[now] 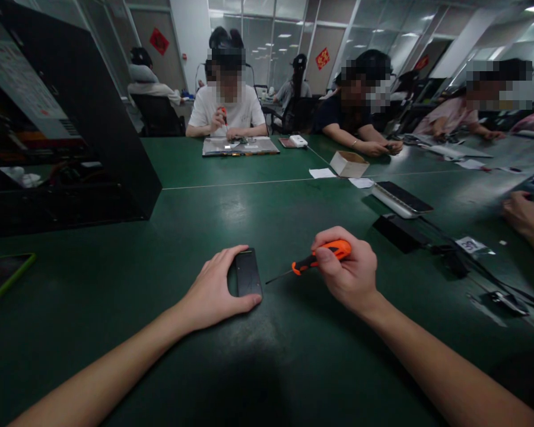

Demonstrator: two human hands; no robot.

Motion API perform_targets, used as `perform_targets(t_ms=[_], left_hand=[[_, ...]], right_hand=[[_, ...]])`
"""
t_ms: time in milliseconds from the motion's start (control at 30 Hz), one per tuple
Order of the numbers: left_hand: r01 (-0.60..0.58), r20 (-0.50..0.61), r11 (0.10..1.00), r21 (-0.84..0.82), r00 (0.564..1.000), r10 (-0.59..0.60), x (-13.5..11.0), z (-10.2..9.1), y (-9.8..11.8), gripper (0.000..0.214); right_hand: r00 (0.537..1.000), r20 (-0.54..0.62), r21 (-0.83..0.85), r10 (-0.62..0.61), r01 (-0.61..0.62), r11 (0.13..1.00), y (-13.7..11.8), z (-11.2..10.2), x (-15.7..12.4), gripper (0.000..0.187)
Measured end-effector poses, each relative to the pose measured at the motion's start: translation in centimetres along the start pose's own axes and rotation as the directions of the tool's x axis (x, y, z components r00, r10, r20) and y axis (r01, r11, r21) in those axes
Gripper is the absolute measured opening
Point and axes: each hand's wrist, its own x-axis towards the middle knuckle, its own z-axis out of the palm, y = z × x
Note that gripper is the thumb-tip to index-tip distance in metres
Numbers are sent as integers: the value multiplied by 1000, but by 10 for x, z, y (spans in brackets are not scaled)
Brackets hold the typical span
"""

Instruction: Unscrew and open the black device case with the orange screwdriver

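Observation:
A small dark rectangular device, too plain to name its kind, lies flat on the green table. My left hand grips it by its two ends, fingers at the far end and thumb at the near corner. To the right, my right hand is wrapped round the orange and black handle of a screwdriver. The screwdriver's thin shaft slopes down to the left. Its tip is just beside the device's right edge, apart from it.
A black computer case stands at left, near a green-edged phone. At right are a white device with a dark top, a black adapter and cables. Farther back sit an open box and co-workers, one over a flat panel.

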Motion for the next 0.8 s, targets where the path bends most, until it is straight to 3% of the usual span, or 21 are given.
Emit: perform_targets(t_ms=[133,333,633,700,800], left_hand=[[-16,-25,1000,-13,1000,15,-1,1,-1,88],[-22,-41,1000,-19,999,21,-1,1,1,86],[-28,-50,1000,-7,998,27,0,3,-1,87],[-24,-53,1000,5,998,25,0,4,-1,88],[-24,-52,1000,18,998,25,0,4,-2,89]], right_hand=[[999,-32,49,26,-24,999,-8,5,2,18],[1000,12,-42,-7,8,999,-10,5,1,20],[999,36,-46,-22,24,999,-10,5,0,18],[996,83,-71,-17,23,997,-15,3,6,18],[964,262,-128,39,-6,992,-31,-1,27,18]])
